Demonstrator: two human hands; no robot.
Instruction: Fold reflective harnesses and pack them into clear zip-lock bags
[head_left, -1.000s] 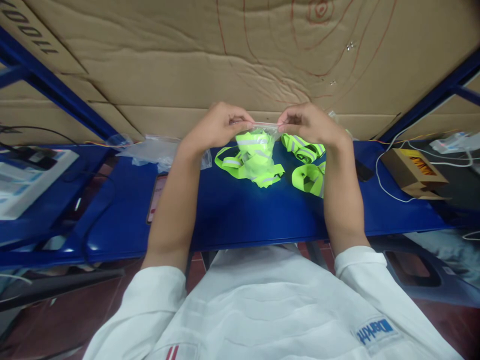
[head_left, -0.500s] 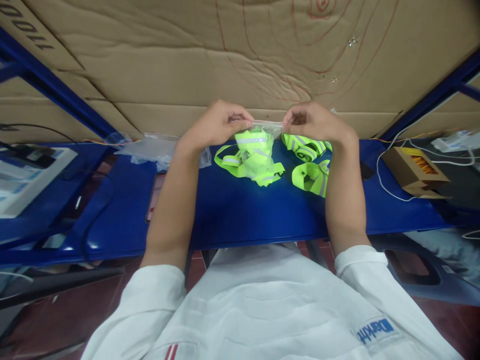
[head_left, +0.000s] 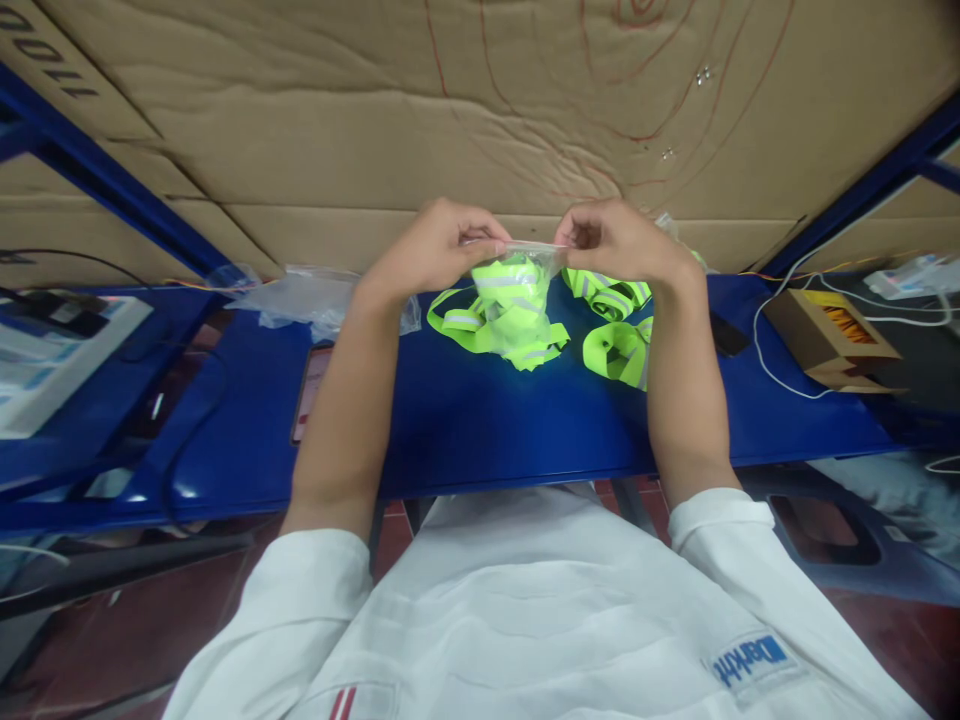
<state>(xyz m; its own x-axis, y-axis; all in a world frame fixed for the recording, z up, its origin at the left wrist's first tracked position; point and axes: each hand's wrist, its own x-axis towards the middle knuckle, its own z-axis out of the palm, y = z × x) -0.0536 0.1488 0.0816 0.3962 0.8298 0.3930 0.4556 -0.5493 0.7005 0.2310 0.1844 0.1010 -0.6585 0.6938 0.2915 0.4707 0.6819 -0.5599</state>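
Observation:
A clear plastic zip bag (head_left: 534, 249) is stretched by its top edge between my two hands. My left hand (head_left: 450, 245) pinches the left end of that edge, and my right hand (head_left: 611, 240) pinches the right end, fingers closed. Inside or behind the clear film is a bundle of neon-yellow reflective strap (head_left: 514, 300); a loop of strap lies on its left, and I cannot tell if that loop is in the bag. Beneath my right hand rest a rolled reflective strap (head_left: 611, 293) and another coiled strap (head_left: 615, 352), partly hidden by my forearm.
Loose clear plastic bags (head_left: 307, 300) lie left on the blue table (head_left: 510, 435), near a phone (head_left: 307, 395) half behind my left forearm. To the right are a dark flat object (head_left: 727, 335), white cables and an open cardboard box (head_left: 832, 335). A cardboard wall (head_left: 337, 120) stands behind.
My right hand has shifted slightly left along the bag's top edge, its forearm moving with it. My left hand and the strap bundle look nearly unmoved.

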